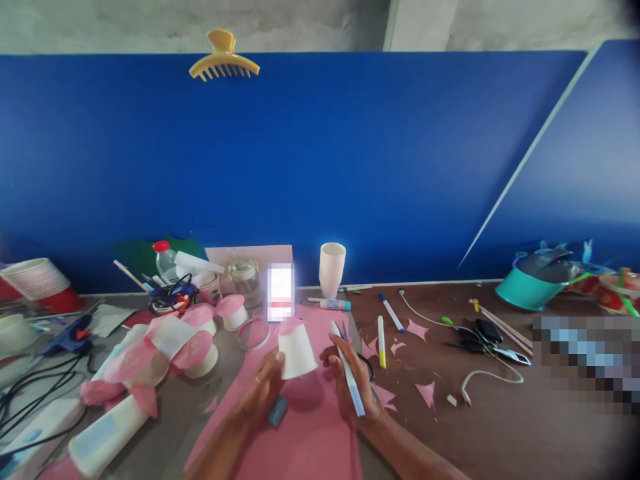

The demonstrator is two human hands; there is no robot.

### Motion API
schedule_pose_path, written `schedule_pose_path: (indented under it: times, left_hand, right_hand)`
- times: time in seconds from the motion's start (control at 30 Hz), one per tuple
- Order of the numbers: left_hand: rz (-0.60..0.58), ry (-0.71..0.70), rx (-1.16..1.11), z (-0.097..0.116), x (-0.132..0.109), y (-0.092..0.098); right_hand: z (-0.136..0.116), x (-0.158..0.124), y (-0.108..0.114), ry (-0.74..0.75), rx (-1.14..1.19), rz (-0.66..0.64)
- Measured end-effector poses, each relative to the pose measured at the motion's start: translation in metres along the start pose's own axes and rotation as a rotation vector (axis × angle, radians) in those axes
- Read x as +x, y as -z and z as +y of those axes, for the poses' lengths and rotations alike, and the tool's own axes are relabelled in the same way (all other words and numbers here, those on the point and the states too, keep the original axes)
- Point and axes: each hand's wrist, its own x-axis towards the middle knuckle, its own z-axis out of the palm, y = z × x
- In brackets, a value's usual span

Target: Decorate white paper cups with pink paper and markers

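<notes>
My left hand [263, 389] is closed round the side of a white paper cup [297, 353], tilted, with a bit of pink paper at its far end. In my right hand [369, 395] a white and light blue marker pen [351, 380] lies across the fingers, its upper end near the cup but apart from it. Scissors show partly beside that hand, their black handle [369, 368] half hidden behind it. Both hands are above a pink paper sheet [300, 447]. A small dark grey block [278, 411] lies by my left wrist.
White cups with pink paper [165, 347] are heaped at left. Stacked white cups [332, 267] stand by the blue partition [325, 153]. Pink scraps [425, 395], a yellow marker [381, 340], a blue marker [393, 313] and a white cable [493, 373] lie at right, near a teal pot [527, 290].
</notes>
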Motion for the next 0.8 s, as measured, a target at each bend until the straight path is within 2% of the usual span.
schedule_pose_path:
  times: [0.1, 0.17, 0.3, 0.53, 0.63, 0.8]
  left_hand:
    - [-0.064, 0.187, -0.452, 0.01, -0.001, -0.005]
    - [-0.064, 0.238, -0.566, 0.016, -0.003, -0.009]
    - [-0.093, 0.296, -0.594, 0.024, -0.009, -0.015]
    - [-0.155, 0.398, -0.562, 0.027, -0.01, -0.023]
    - [-0.151, 0.43, -0.591, 0.023, -0.006, -0.026]
    - [-0.062, 0.496, -0.616, 0.018, -0.001, -0.029]
  right_hand:
    - [0.004, -0.001, -0.002, -0.066, 0.141, -0.001]
    - [0.007, 0.004, -0.003, -0.126, 0.261, 0.049]
    - [0.009, 0.018, -0.002, -0.277, 0.4, 0.087]
    - [0.003, 0.023, -0.004, -0.528, 0.778, 0.003]
    - [0.0, 0.019, -0.005, -0.563, 0.809, -0.038]
    - [-0.007, 0.015, 0.0, -0.534, 0.716, -0.127]
